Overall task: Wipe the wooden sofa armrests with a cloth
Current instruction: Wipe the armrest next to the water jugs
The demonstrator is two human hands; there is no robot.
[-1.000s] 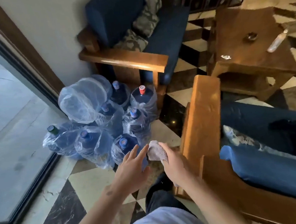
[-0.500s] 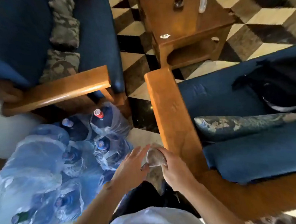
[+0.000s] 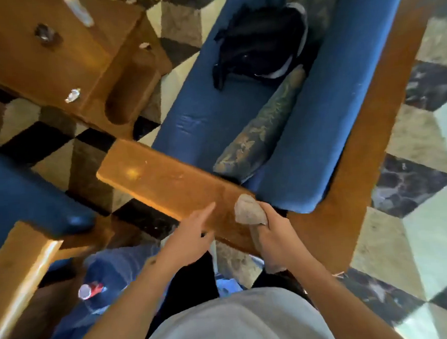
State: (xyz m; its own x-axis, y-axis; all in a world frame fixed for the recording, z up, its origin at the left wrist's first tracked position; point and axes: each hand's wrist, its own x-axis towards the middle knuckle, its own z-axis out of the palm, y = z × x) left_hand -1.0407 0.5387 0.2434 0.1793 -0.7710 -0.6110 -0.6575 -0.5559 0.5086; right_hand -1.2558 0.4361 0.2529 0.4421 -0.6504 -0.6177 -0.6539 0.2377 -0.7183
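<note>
Wooden armrest (image 3: 165, 183) slanting upper-left to lower-right; right hand (image 3: 276, 239) clutching cloth (image 3: 248, 211), left hand (image 3: 190, 239) spread.

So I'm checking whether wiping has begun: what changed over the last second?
The right hand carried the cloth from beside the armrest onto its near end. The left hand moved with it and now reaches over the armrest's edge, fingers straight. Unchanged: the right hand's grip on the cloth.

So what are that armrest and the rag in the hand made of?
The armrest looks like solid wood with a glossy varnish: orange-brown, with a bright glint near its far end. The cloth, bunched in the right hand, looks like soft grey-beige fabric, matte and crumpled; the exact fibre is unclear.
</note>
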